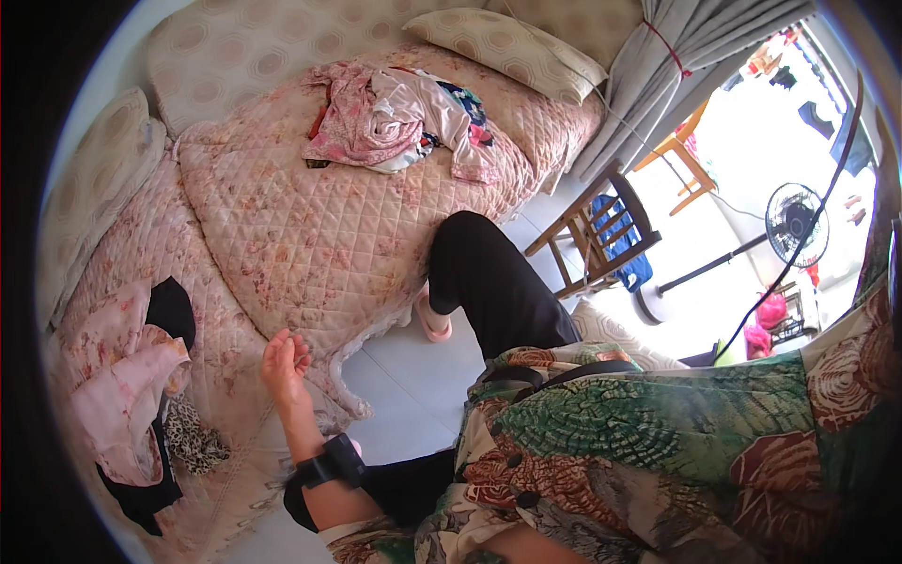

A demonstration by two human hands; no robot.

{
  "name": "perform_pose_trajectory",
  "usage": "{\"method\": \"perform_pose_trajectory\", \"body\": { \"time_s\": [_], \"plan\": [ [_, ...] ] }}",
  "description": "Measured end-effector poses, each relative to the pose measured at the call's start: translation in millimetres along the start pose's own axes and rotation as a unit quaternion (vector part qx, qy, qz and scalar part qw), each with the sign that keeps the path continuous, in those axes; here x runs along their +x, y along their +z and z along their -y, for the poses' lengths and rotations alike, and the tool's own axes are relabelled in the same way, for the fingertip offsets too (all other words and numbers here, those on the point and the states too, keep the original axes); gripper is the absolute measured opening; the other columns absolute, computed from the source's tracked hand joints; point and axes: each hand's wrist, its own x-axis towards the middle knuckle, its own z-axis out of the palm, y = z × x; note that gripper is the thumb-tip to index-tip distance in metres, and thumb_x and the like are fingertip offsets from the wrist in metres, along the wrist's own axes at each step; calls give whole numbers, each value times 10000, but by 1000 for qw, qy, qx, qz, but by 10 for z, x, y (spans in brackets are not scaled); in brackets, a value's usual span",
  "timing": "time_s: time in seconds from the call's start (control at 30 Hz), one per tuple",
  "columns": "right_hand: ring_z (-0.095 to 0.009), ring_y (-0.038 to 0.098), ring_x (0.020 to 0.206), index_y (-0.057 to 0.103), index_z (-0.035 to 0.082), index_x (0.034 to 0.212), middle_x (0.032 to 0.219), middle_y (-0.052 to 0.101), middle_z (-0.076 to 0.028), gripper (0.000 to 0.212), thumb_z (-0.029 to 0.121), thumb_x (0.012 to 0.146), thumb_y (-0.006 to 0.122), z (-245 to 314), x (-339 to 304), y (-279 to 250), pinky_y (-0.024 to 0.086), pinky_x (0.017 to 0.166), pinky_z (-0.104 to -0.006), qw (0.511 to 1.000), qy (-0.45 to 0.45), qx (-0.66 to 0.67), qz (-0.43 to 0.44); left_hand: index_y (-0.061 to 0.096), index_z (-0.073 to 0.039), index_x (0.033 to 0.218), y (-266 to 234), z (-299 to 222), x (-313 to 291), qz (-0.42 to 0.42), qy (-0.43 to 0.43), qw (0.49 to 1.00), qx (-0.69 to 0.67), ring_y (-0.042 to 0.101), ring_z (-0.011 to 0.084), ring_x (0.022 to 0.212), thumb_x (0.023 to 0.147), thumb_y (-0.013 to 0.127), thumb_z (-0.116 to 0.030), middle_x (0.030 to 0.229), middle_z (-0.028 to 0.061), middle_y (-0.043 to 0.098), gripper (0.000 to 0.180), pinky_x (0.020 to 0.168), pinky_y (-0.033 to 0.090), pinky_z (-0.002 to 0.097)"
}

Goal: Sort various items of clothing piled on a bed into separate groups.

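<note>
Closest to the camera, the wearer's loose shirt (648,423), printed in green and brown, fills the lower right. Largest beyond it is a pink floral quilted cover (301,235), spread over a low seat; it looks soft but thickly padded, so probably the heaviest cloth, best gripped by its hem, near the hand. On it at far left lies a crumpled pale pink garment (122,404), apparently limp, light and perhaps a little slippery; a gathered pinch at its upper right edge should hold better than one fingertip. A smaller heap of clothes (395,117), pink and dark, rests farther back. Black cloth (174,310) shows around the pink garment and may drag along if lifted with it. Beside that, a leopard-print cloth (195,437) looks thin and easily bunched. Smallest is the bare left hand (285,362), above the quilting, fingers loosely half-curled, apparently holding nothing; whether it touches the cover is unclear. The right hand is out of sight, so its state cannot be told.
</note>
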Motion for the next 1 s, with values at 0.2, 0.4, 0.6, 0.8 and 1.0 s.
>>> {"method": "perform_pose_trajectory", "body": {
  "time_s": [0.2, 0.4, 0.6, 0.8, 1.0],
  "plan": [
    [-213, 542, 810, 584, -3, 877, 853, 574, -136, 328, 314, 801, 549, 613, -1257, 2798, 433, 686, -348, 976, -22, -216, 32, 540, -14, 1056, 510, 61, 97, 96, 13, 995, -19, 539, 90, 705, 841, 542, -114, 863, 43, 596, 238, 613, 432, 215],
    [-184, 573, 661, 611, -11, 755, 696, 600, -122, 319, 305, 778, 571, -1145, -225, 2727, 445, 576, -333, 943, -40, -317, 96, 538, -8, 1058, 403, 177, 78, 79, 15, 997, 1, 536, 89, 699, 843, 536, -113, 865, 46, 595, 239, 621, 430, 212],
    [-347, 502, 1061, 485, 25, 1188, 1134, 532, -211, 712, 433, 638, 678, -2710, -51, 2934, 412, 875, -379, 884, 132, -409, 186, 547, -8, 1049, 378, 130, 13, 66, 17, 997, 34, 539, 91, 709, 840, 537, -100, 872, 51, 594, 228, 638, 432, 212],
    [-339, 540, 1018, 496, 13, 1118, 1086, 552, -229, 598, 331, 646, 678, -2778, -657, 3182, 433, 831, -395, 890, 209, -386, 125, 546, 0, 1048, 437, 136, 12, 75, 18, 997, 19, 535, 93, 720, 842, 533, -77, 875, 57, 592, 220, 655, 428, 212],
    [-346, 601, 745, 558, -14, 831, 750, 600, -212, 377, 316, 655, 613, -2038, -836, 3129, 471, 665, -396, 973, 98, -208, -26, 548, 2, 1047, 447, 96, -11, 81, 19, 996, 18, 539, 98, 730, 846, 532, -78, 882, 65, 596, 217, 658, 427, 217]
  ]
}}
